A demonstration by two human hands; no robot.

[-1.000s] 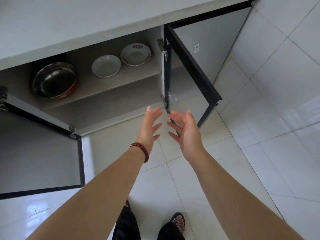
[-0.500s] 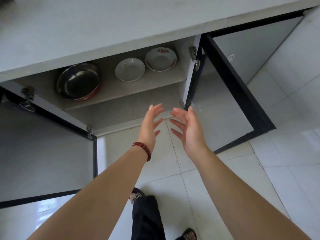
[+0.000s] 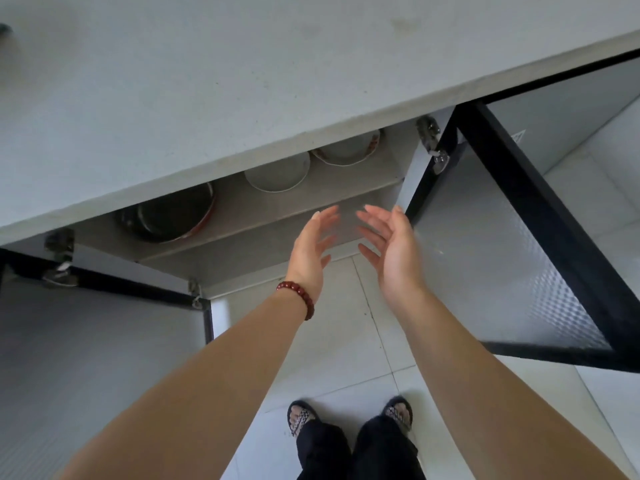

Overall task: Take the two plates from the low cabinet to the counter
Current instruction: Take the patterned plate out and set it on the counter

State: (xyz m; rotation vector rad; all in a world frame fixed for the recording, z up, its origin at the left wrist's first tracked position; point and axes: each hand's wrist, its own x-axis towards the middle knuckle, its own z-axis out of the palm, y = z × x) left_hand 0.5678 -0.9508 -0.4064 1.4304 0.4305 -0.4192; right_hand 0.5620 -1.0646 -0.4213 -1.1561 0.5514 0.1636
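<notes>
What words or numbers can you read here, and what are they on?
No text can be read here.
Small white label on the grey panel behind the open right door: too small and blurred to read.
Red marks on the patterned plate rim: blurred, maybe only decoration.

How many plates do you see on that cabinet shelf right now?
2. A plain white plate sits mid-shelf, right of the dark pan; a red-patterned plate sits beside it, nearer the right door hinge. The counter edge hides part of both, so more may be hidden.
</notes>
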